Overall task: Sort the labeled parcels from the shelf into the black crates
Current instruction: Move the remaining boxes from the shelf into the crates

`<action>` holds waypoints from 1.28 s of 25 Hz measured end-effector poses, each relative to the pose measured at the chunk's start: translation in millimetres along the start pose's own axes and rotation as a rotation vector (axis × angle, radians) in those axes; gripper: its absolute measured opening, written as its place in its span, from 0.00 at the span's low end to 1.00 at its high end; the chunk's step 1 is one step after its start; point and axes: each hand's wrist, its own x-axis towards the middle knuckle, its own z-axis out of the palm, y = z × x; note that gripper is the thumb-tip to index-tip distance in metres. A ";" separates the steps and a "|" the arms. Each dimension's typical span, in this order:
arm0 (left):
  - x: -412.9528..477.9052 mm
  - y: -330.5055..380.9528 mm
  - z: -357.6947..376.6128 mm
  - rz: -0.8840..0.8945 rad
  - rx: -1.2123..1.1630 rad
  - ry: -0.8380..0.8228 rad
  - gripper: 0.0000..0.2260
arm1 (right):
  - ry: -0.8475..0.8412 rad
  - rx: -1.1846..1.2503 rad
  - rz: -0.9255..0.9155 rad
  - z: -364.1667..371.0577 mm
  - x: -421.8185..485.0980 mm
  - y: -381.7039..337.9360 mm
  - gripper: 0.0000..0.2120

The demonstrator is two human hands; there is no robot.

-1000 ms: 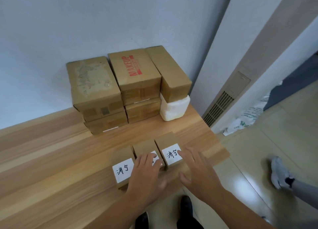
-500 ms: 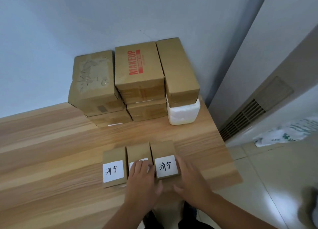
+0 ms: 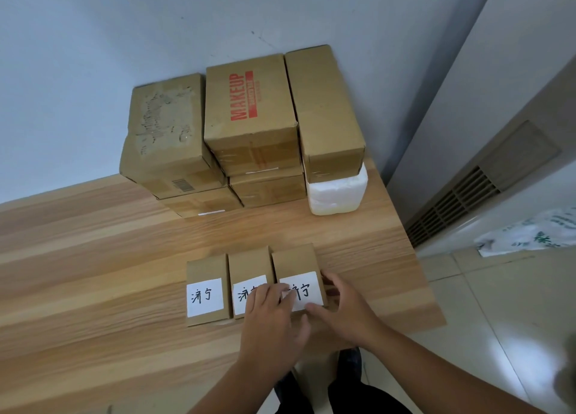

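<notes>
Three small brown parcels with white handwritten labels stand side by side near the front right of the wooden table [image 3: 93, 273]: the left parcel [image 3: 205, 286], the middle parcel [image 3: 249, 264] and the right parcel [image 3: 296, 261]. My left hand [image 3: 271, 323] lies on top of the middle parcel, its fingertips reaching over the seam onto the right parcel's label. My right hand [image 3: 343, 307] holds the right parcel, fingers along its right side and thumb at its front. No black crate is in view.
Several larger cardboard boxes [image 3: 249, 117] are stacked against the wall at the back, one on a white foam box [image 3: 336, 195]. The table's right edge is close to the parcels. Beyond it are a floor vent [image 3: 452, 205] and a plastic bag [image 3: 530, 233].
Both hands have slid forward onto the parcels. My right hand has gone from hovering beside the right parcel to holding its side; my left hand now covers more of the middle label.
</notes>
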 end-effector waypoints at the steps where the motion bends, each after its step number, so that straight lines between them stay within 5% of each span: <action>1: 0.9 3.3 0.1 -0.034 -0.036 -0.016 0.20 | 0.007 0.007 0.002 0.6 -0.3 -0.2 0.34; 8: 12.4 5.0 4.4 -0.034 -0.041 -0.154 0.28 | 0.011 0.068 0.039 4.8 2.1 8.5 0.32; 18: 31.1 31.6 -9.5 -0.381 -0.551 -0.122 0.32 | 0.183 0.234 0.034 6.6 -18.4 16.6 0.16; 27: 44.1 46.9 -25.9 -0.653 -1.027 -0.087 0.48 | 0.431 0.010 -0.328 -10.6 -42.1 -26.1 0.31; 32: 42.5 40.6 -49.8 -0.708 -1.278 -0.123 0.32 | 0.397 0.063 -0.389 -17.2 -59.0 -55.0 0.29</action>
